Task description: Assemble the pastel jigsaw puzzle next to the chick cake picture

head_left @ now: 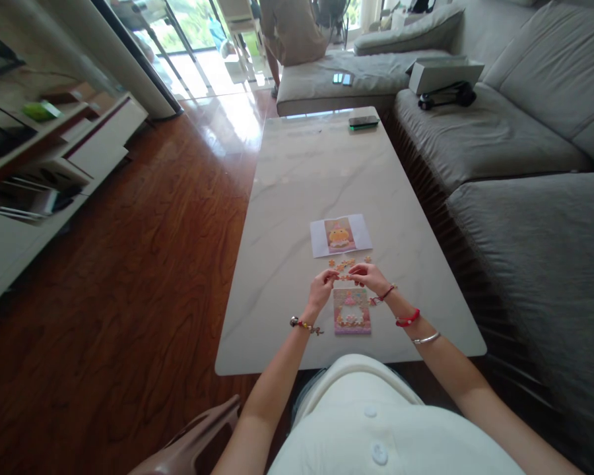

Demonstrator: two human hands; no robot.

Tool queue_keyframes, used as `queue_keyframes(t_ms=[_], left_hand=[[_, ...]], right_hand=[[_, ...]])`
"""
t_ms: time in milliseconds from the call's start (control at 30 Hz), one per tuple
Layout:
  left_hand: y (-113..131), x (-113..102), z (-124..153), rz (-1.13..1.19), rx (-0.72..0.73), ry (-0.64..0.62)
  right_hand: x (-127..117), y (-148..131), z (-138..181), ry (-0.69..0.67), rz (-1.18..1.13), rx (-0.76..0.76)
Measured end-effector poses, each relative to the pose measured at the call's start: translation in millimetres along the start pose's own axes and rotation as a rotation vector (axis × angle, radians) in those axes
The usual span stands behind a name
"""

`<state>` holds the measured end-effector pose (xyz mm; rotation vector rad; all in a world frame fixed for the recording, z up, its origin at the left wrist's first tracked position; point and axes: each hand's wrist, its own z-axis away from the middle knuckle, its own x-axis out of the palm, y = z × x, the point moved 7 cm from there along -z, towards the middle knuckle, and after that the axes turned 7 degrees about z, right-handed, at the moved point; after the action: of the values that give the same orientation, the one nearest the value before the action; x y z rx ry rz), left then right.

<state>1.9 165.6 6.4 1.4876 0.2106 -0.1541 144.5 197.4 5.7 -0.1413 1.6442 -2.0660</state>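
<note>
Just above a partly filled jigsaw puzzle (352,329), my left hand (321,289) and my right hand (370,278) face each other. Both hands are closed in a pinch, with small orange-and-pink puzzle pieces (344,278) between their fingertips; the exact grip is too small to make out. The puzzle has its border laid and a white gap in its middle. Several loose orange pieces (340,268) lie just beyond my fingers. Behind them rests a white sheet (317,239) with a printed picture of a yellow-orange figure.
All this lies on a white marble-look table (287,178). A dark phone (363,122) is at its far right corner. A grey sofa (539,231) runs along the right, bearing a white box (443,76). A person (294,33) is at the far end. A stool (198,435) stands lower left.
</note>
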Motion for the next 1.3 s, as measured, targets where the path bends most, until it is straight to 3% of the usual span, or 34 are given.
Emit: queue_keyframes(t_ms=[100, 233, 400, 667, 1033, 1300], left_hand=[[-2.4, -1.9, 28.1, -0.191, 0.058, -0.023], [-7.3, 4.3, 79.5, -0.569, 0.225, -0.151], [-15.9, 14.1, 113.9, -0.748, 0.338, -0.273], [-16.6, 19.8, 114.8, -0.823, 0.357, -0.289], [-21.4, 20.3, 111.1, -0.835, 0.366, -0.293], [-18.8, 24.1, 106.8, -0.884, 0.359, -0.341]], right_hand=[[8.8, 15.1, 21.6, -0.008, 0.062, 0.021], [26.0, 40.1, 51.2, 0.006, 0.180, 0.077], [40.5, 54.1, 60.7, 0.083, 0.347, 0.032], [43.1, 54.7, 61.0, 0.177, 0.411, 0.036], [48.2, 48.9, 56.4, 0.078, 0.536, 0.042], [53.6, 43.2, 54.3, 0.043, 0.757, -0.012]])
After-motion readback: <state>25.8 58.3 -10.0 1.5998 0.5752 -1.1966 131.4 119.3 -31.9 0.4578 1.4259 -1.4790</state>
